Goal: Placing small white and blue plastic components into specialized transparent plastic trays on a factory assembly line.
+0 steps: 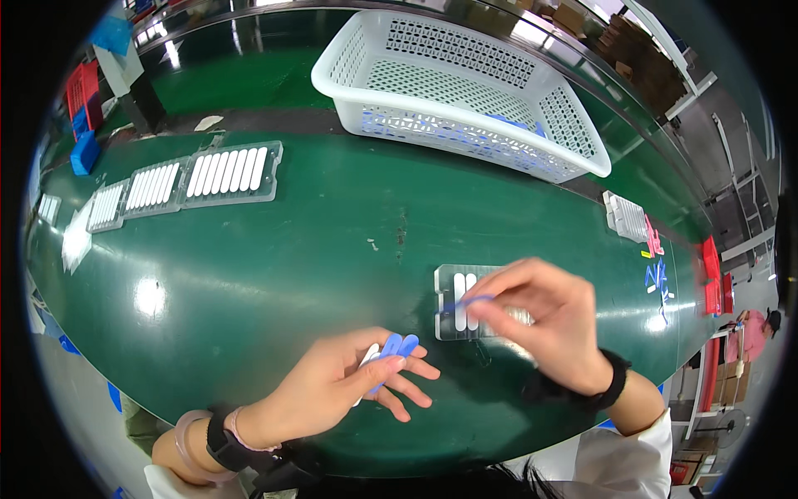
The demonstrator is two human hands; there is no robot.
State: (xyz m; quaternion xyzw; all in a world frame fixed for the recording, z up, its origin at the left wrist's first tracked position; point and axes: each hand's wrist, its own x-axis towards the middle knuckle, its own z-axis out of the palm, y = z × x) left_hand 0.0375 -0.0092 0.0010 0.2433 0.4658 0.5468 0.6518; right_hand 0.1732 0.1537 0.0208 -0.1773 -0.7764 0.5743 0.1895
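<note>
My left hand [320, 378] is closed around a small bunch of flat, round-ended strips. Two blue strips [406, 344] stick out past its thumb, with white strips [370, 356] beside them. My right hand [553, 312] hovers over a clear slotted tray [445, 328], thumb and fingers pinching a thin blue strip [451, 307] that is smeared by motion. In the tray's left part, white strips [460, 293] stand side by side. The right part of the tray is mostly hidden under my hand.
Behind, a white perforated basket [465, 141] holds something blue. Several trays filled with white strips [229, 172] line the far left of the green table [332, 249]. At the right lie another tray [625, 218], pink pieces [654, 239] and scattered blue pieces [657, 276].
</note>
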